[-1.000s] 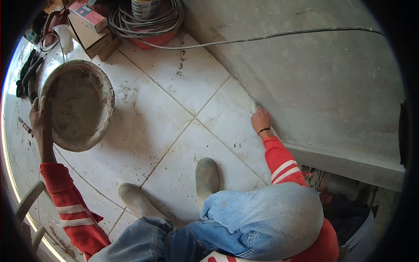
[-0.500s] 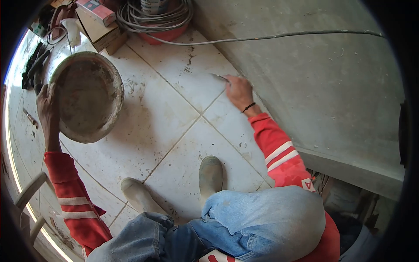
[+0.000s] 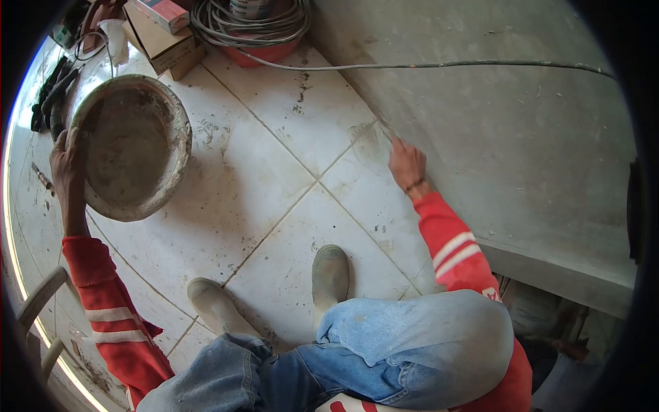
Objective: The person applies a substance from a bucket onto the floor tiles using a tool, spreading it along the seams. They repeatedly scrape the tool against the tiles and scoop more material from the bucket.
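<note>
A round, mortar-crusted basin (image 3: 180, 154) is tilted at the left, its hollow turned toward me. My left hand (image 3: 68, 161) is closed on its left rim. At the foot of the grey wall, my right hand (image 3: 408, 163) is closed around a thin-bladed tool (image 3: 386, 132). Most of that tool is hidden or blurred, so its exact kind does not show. A brownish smear (image 3: 365, 139) marks the tile left of the tool.
A grey wall (image 3: 508, 151) rises along the right, with a cable (image 3: 439, 65) running across it. Coiled cable (image 3: 250, 31) lies over a red tub (image 3: 264, 55), beside a cardboard box (image 3: 161, 44). Dark gloves (image 3: 55, 93) and a small tool (image 3: 42, 177) lie at far left.
My right hand has moved right and toward me, along the wall's foot, with the tool. The basin has shifted slightly left in my left hand.
</note>
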A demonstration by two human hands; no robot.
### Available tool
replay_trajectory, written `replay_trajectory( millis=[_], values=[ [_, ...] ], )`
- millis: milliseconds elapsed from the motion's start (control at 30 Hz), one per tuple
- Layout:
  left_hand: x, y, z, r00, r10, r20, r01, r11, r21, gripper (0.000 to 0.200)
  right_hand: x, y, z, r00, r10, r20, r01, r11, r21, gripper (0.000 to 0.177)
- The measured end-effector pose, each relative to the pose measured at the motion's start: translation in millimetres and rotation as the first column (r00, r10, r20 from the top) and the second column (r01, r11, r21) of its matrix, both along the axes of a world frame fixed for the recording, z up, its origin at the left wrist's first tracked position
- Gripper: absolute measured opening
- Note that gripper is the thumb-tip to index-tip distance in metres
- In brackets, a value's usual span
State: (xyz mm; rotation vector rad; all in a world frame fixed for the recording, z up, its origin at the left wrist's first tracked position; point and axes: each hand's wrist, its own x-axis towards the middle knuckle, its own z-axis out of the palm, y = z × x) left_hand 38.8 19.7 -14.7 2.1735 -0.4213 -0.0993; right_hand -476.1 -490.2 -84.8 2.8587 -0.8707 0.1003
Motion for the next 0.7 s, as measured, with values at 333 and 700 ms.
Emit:
replay_trajectory(
  millis=[333, 700],
  values=[
    [-9, 4, 0, 0.997, 0.079, 0.001, -0.079, 0.997, -0.008, 0.046, 67, 93, -37, 0.993, 0.109, -0.037, -0.100, 0.976, 0.196, 0.014],
    [-33, -21, 12, 0.975, 0.070, 0.209, -0.076, 0.997, 0.018, 0.044, 14, 18, 0, 0.951, -0.299, -0.072, 0.302, 0.953, 0.030, 0.021]
  ],
)
